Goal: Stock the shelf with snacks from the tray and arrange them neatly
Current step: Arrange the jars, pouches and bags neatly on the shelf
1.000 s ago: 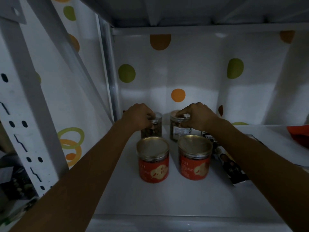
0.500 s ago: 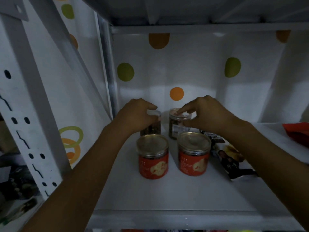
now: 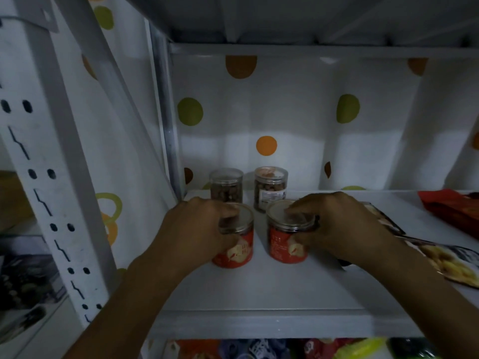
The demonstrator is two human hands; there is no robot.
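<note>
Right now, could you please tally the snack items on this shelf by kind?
Red-labelled jars: 2, left and right, each gripped by one of the hands.
Clear jars of brown snacks: 2, left and right.
Flat snack packets: 2, yellow-printed and red.
Total: 6

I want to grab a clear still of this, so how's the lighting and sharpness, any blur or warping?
Head view: dim overall, with a brighter band across the back wall; both hands, left hand and right hand, look soft with motion blur, the rear jars sharper; wide-angle bending tilts the shelf upright.
</note>
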